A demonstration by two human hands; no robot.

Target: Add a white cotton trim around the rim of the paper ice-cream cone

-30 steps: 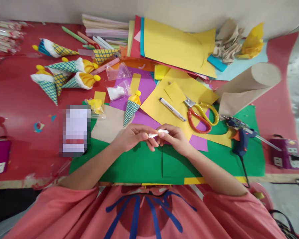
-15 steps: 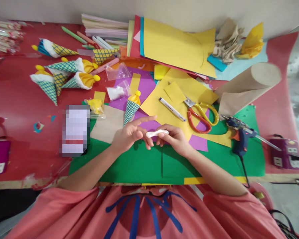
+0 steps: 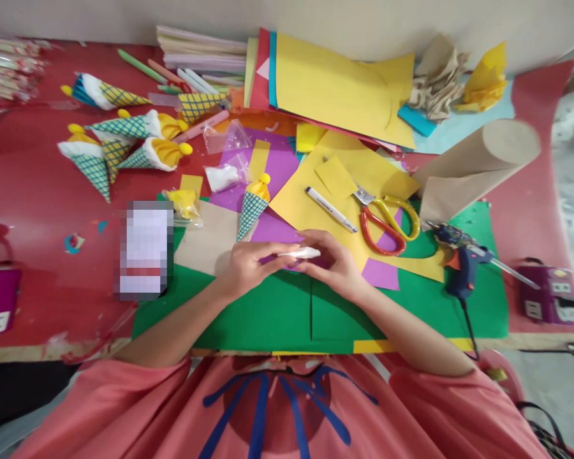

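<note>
Left hand [image 3: 246,268] and right hand [image 3: 338,266] both pinch a white roll [image 3: 300,253] over the green sheet [image 3: 268,312]. I'd use light, even fingertip pressure and line up the ends so it doesn't unwind.

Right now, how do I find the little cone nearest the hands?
Find the big green sheet in front of the person, then look just above the left hand, which pinches a white piece with the right hand. The paper cone lies there on purple paper. It is alone, unlike the cones bunched at the red table's far left.
</note>
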